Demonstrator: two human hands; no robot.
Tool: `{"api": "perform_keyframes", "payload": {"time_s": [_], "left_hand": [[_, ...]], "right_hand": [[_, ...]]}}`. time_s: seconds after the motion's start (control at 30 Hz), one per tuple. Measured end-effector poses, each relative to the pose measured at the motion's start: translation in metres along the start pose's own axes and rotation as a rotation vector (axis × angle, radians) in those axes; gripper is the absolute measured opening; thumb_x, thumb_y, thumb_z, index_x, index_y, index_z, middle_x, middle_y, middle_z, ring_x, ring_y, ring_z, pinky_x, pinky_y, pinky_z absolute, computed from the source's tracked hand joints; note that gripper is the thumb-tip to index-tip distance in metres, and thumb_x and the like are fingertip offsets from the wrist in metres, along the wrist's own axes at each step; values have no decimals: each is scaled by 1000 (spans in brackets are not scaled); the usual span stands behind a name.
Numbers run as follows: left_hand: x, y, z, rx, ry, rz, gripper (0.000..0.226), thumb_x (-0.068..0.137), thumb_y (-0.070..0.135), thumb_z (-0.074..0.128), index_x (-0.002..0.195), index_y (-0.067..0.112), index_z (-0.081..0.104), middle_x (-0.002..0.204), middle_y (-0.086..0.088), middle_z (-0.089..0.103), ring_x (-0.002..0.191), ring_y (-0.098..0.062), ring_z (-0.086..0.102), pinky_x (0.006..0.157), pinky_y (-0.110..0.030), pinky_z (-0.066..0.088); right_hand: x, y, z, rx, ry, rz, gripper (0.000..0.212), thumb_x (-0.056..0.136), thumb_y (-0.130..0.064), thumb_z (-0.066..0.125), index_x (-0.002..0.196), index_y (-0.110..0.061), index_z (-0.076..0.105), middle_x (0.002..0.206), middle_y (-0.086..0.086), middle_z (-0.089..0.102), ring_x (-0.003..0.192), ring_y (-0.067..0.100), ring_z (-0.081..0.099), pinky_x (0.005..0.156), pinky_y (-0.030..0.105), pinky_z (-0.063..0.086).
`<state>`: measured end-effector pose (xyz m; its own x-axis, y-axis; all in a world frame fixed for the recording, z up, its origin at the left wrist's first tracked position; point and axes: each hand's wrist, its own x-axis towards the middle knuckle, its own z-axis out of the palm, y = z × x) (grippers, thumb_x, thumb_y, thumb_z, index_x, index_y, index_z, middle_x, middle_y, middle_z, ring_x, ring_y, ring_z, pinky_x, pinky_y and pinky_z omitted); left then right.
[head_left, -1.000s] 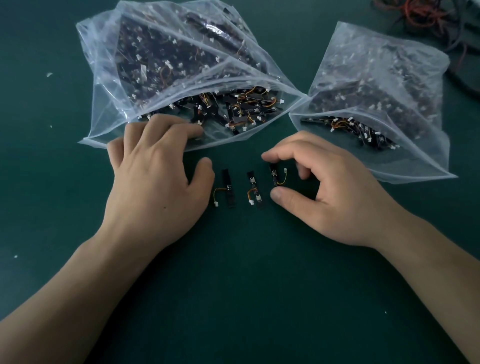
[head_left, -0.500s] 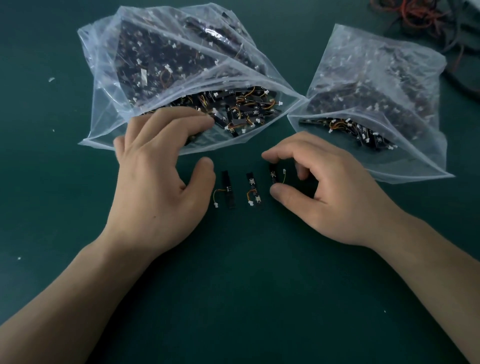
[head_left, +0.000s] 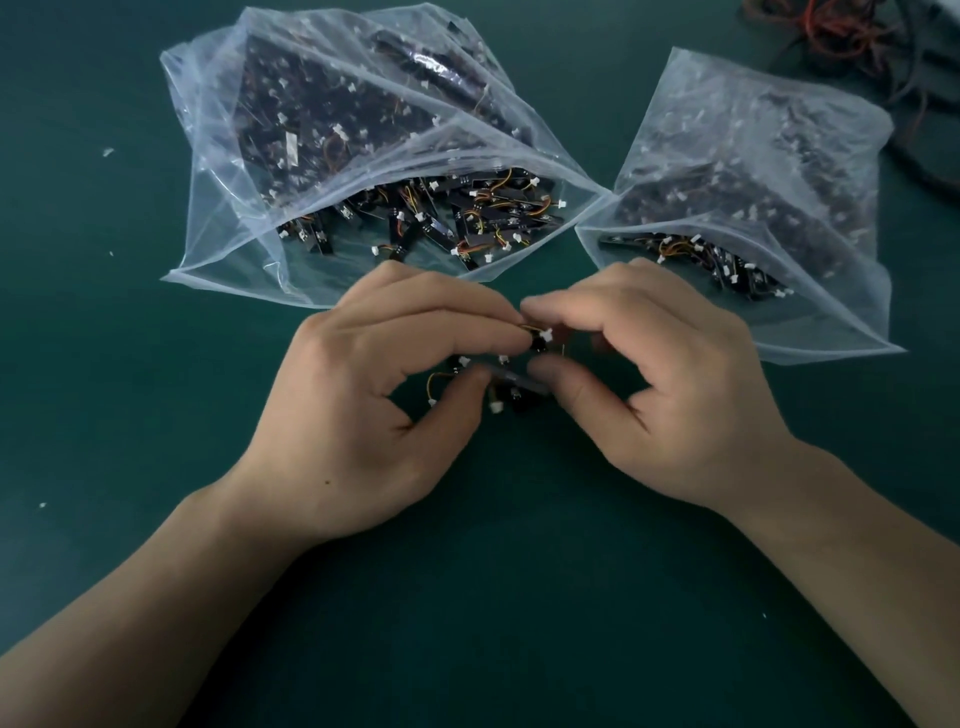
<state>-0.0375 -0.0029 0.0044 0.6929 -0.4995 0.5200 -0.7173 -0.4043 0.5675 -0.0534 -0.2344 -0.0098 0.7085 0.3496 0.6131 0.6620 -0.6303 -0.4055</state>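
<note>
Small black circuit strips with orange wires and white plugs lie on the dark green table between my hands. My left hand (head_left: 374, 400) and my right hand (head_left: 649, 384) meet fingertip to fingertip over them. Together they pinch one small black strip (head_left: 537, 340) with a white plug, blurred by motion. Beneath the fingers other strips (head_left: 498, 395) lie partly hidden, one with an orange wire loop (head_left: 434, 387). How each finger lies on the strip is hard to make out.
A large clear plastic bag (head_left: 249, 249) full of the same strips lies open behind my left hand. A second open bag (head_left: 810, 322) lies behind my right hand. A tangle of red and dark cables (head_left: 852, 36) sits at the far right corner.
My left hand has left the mouth of the large bag and moved right to meet my right hand. Both now pinch a strip together over the strips on the table.
</note>
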Motion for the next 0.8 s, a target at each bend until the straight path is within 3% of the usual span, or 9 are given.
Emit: {"api": "perform_keyframes", "payload": {"time_s": [0.1,0.17,0.27,0.43,0.6,0.8], "left_hand": [[-1,0,2,-27,47,-22,22,90,-4,71,104,10,79,112,4,73,99,-10,69,90,-24,51],[-1,-1,3,-35,95,-28,21,93,-5,71,102,11,80,110,4,74,98,-5,69,86,-18,51],[-1,-6,3,-84,177,-44,25,94,-7,72,104,16,76,109,5,73,94,-14,71,81,-21,53],[-3,-19,4,-277,229,-195,40,93,-8,63,120,22,66,99,3,67,85,-24,64,78,-27,49],[-1,-21,3,-307,232,-257,44,92,-5,58,126,22,65,94,3,58,85,-23,57,72,-29,46],[0,-15,1,-261,217,-299,47,90,-4,55,122,29,68,92,5,59,82,-20,56,73,-24,45]], "right_hand": [[-1,1,-1,40,-9,65,9,100,-10,70,102,-3,74,89,3,68,78,19,61,71,32,49],[0,0,-3,81,20,128,7,99,-9,69,98,-3,72,85,-2,67,75,11,60,70,22,45],[1,-2,-6,134,59,190,9,99,-8,63,99,-3,70,83,-10,65,70,6,59,66,14,40],[0,-7,-9,66,-39,180,11,96,-15,66,88,-9,69,67,-7,58,60,8,54,57,22,40],[4,-9,-4,-202,-295,144,33,91,-46,71,105,-16,74,88,-8,54,80,16,53,73,39,48],[4,-14,-2,-257,-313,87,22,93,-39,70,98,-18,74,93,-2,59,83,21,54,72,40,46]]}}
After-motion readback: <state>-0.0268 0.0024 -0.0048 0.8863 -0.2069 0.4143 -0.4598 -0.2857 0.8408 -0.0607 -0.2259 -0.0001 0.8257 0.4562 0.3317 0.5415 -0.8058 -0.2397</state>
